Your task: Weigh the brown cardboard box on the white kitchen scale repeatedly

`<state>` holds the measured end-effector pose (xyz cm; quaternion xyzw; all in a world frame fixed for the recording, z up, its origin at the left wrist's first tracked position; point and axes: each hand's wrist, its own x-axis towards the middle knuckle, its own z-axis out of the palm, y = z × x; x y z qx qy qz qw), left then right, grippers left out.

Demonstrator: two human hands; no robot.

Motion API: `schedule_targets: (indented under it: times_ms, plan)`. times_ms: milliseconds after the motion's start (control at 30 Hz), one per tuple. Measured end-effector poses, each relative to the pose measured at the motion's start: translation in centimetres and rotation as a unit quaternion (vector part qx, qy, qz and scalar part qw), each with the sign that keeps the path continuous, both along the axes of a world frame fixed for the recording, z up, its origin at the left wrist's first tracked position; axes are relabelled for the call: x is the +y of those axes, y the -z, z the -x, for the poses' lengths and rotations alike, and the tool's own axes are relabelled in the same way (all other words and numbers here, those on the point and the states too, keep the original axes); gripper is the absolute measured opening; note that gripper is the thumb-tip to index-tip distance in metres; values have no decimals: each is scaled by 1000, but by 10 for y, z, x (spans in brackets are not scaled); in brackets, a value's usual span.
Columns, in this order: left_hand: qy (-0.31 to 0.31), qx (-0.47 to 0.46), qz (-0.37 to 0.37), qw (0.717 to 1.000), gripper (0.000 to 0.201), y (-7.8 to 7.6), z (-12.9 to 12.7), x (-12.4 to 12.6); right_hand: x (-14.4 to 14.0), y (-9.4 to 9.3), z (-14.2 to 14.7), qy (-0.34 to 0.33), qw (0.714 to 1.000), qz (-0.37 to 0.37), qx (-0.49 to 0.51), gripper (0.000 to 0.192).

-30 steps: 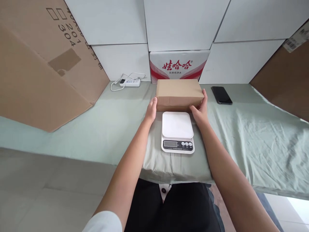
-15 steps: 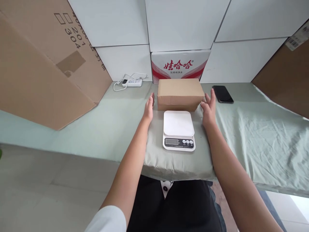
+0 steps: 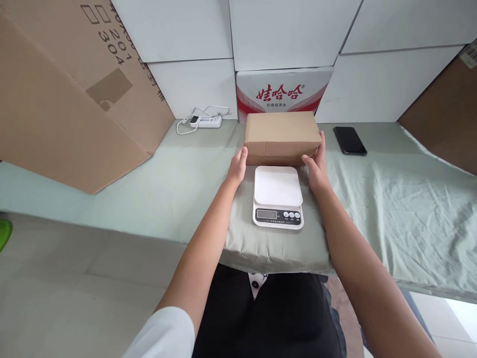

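Head view: the cardboard box, plain brown and oblong with its long axis running left to right, sits on the cloth-covered surface just behind the white kitchen scale. The left hand and right hand press flat, fingers extended, against its two short ends, equally near. A black phone lies right of the box.

One box, one scale, one phone

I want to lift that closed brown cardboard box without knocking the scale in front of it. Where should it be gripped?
Grip the closed brown cardboard box by its two short ends, one hand from each side, as the left hand and right hand sit now. It lies flat and wide, and the white kitchen scale crowds its near face.
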<state>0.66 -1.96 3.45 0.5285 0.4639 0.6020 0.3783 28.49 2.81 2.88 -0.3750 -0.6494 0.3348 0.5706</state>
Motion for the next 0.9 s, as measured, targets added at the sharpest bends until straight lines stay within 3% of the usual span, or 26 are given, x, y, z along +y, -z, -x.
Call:
schedule_targets:
  times_ms: [100,233,333,433,567,900]
  plan:
    - [-15,36,-59,998,105,-21,-1,-16,-15,-21,3,17,998,-58,-9,130]
    - [-8,54,-125,991,97,-39,-4,-64,-63,-46,-5,31,995,-98,-18,119]
    - [-4,30,-119,992,96,-30,-9,-107,-106,-43,-14,20,996,-85,-21,110]
    - [13,10,-90,996,98,-13,-14,-133,-133,-28,-20,22,998,-53,-26,108]
    - [28,-1,-75,997,94,-5,-17,-139,-138,-17,-21,36,998,-47,-20,102]
    - [16,0,-52,999,95,-7,-15,-145,-141,-21,-18,78,995,-59,-4,74]
